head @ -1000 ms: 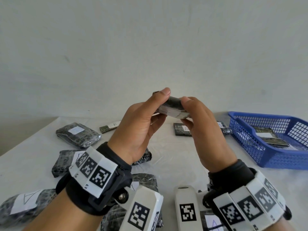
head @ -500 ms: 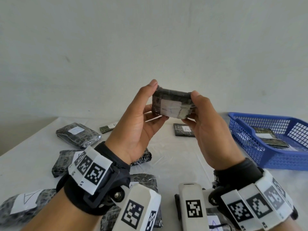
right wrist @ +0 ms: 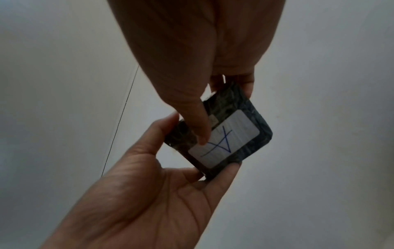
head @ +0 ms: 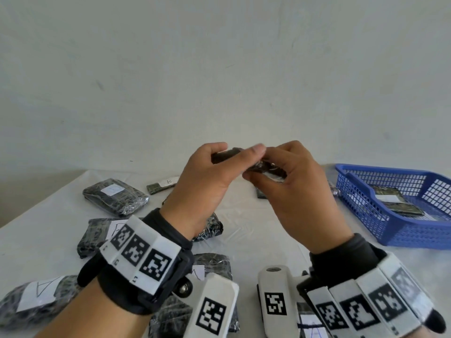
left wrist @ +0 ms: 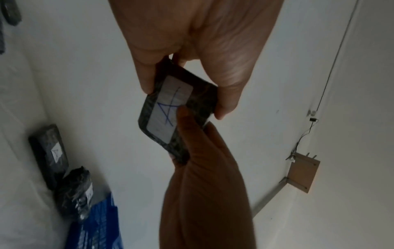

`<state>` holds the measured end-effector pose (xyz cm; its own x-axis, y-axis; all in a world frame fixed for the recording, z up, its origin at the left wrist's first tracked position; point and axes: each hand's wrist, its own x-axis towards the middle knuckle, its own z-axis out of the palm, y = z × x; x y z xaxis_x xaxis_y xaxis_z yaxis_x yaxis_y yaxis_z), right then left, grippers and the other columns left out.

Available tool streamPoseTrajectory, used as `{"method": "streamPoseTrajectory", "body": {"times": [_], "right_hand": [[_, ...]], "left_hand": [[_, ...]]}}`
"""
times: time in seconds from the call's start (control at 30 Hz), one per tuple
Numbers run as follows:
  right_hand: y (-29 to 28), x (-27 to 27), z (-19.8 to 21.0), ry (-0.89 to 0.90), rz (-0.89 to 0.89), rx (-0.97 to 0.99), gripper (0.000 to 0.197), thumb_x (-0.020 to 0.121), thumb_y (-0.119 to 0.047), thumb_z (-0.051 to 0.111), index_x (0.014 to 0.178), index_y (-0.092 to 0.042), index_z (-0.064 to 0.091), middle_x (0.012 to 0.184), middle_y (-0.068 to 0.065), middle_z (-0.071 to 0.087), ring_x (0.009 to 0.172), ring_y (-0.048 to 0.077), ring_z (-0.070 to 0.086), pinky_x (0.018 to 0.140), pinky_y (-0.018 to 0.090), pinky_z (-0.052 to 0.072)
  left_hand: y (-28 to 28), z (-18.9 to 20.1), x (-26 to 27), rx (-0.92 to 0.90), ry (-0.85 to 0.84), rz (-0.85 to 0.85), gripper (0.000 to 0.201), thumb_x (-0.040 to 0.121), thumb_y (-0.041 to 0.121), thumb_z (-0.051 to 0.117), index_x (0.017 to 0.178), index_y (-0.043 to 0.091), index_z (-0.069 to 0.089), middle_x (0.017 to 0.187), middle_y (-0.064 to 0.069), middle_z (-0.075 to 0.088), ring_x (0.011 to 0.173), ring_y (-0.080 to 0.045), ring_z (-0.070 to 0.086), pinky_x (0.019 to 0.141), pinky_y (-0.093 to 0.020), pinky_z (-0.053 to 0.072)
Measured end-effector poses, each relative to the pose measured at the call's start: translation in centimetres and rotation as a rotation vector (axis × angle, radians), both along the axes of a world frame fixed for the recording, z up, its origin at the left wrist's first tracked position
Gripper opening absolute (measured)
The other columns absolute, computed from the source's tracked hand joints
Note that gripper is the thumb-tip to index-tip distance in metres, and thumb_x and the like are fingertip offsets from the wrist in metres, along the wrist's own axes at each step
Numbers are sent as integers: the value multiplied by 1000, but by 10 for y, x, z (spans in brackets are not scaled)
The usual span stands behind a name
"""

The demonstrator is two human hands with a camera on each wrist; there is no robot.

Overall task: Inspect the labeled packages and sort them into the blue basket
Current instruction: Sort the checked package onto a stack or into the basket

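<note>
Package (head: 264, 168) mostly hidden behind fingers (head: 253, 152)

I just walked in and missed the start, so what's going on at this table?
A person is sorting dark wrapped packages. Both hands, the left hand and the right hand, hold one small package up above the white table; its white label bears a blue handwritten mark that looks like an A. Other labeled packages lie on the table, and the blue basket at the right already holds at least one.
</note>
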<state>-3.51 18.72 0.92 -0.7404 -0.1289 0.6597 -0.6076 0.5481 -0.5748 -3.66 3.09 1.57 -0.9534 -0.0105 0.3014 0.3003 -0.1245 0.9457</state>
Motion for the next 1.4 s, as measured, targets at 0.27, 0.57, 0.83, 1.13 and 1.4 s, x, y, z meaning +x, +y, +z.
{"method": "streamPoseTrajectory", "body": {"times": [0.27, 0.57, 0.83, 1.13, 1.4], "right_hand": [[-1, 2, 6, -228, 158, -387, 48, 90, -64, 65, 121, -27, 68, 111, -5, 75, 105, 12, 70, 98, 38, 56], [-3, 6, 9, -238, 200, -483, 51, 88, -63, 56, 94, -17, 76, 106, 22, 70, 111, 42, 62, 102, 67, 48], [1, 6, 12, -326, 162, -503, 63, 100, -60, 53, 98, 0, 74, 110, 27, 70, 110, 42, 65, 103, 59, 52], [7, 3, 12, -268, 208, -428, 34, 97, -48, 66, 104, -17, 79, 103, 5, 80, 101, 28, 73, 98, 50, 58], [6, 1, 6, -40, 25, -208, 32, 88, -18, 83, 97, -46, 71, 104, -2, 67, 93, 10, 68, 90, 34, 58]], "left_hand": [[-3, 6, 7, 200, 7, -130, 21, 76, 42, 77, 68, 23, 76, 78, 4, 69, 86, -10, 68, 109, -42, 52], [0, 10, 7, 292, -36, -136, 22, 75, 42, 72, 64, 23, 72, 76, 4, 71, 83, -11, 68, 108, -41, 52], [-1, 9, 7, 273, -112, -142, 30, 77, 49, 72, 62, 23, 78, 86, -3, 73, 87, -15, 71, 102, -38, 57], [-5, 9, 5, 296, -191, -116, 56, 94, 56, 59, 118, 7, 71, 109, -15, 78, 108, -26, 74, 96, -38, 61], [0, 9, 11, -45, -101, -64, 47, 65, 75, 74, 83, 33, 79, 95, 5, 62, 110, -18, 62, 110, -45, 49]]}}
